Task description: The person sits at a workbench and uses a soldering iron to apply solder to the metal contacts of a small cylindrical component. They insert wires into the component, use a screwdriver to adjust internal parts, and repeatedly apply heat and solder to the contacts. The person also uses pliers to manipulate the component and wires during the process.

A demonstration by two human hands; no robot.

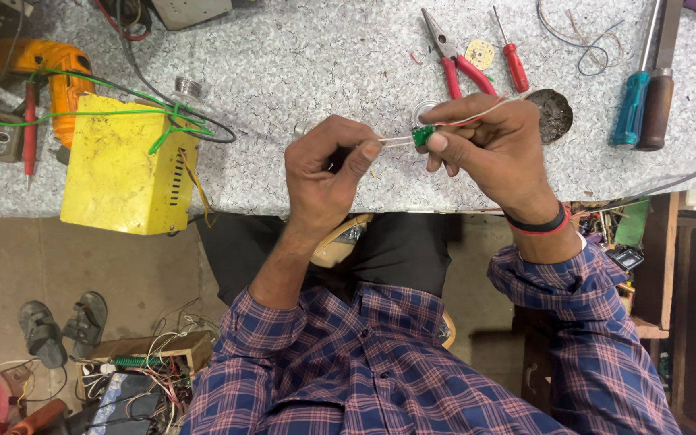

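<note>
while both pinch — hands (412, 157) share green part (422, 134)

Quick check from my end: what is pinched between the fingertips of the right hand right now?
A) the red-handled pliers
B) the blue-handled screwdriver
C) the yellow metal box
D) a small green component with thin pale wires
D: the right hand pinches a small green component whose thin pale wires run to the left hand; the red-handled pliers lie untouched on the speckled grey benchtop.
</note>
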